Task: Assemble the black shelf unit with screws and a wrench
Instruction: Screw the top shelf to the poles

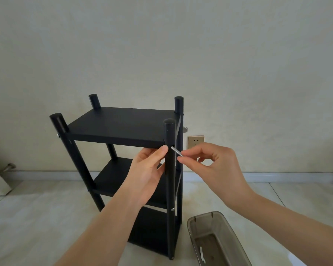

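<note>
A black shelf unit (121,123) with three boards and four round posts stands upright on the floor. My left hand (148,169) grips the near right post (170,181) just under the top board, thumb against the post. My right hand (210,160) pinches a silver screw (176,151) between thumb and fingertips. The screw's tip sits at a hole in that post beside the top board. Other silver screw heads show on the near left post (57,135) and lower on the near right post (172,209).
A clear grey plastic bin (229,233) stands on the floor at the lower right, holding a small white L-shaped wrench (202,255). A wall socket (196,142) is behind the shelf. A pale panel leans at the far left edge. The floor is light tile.
</note>
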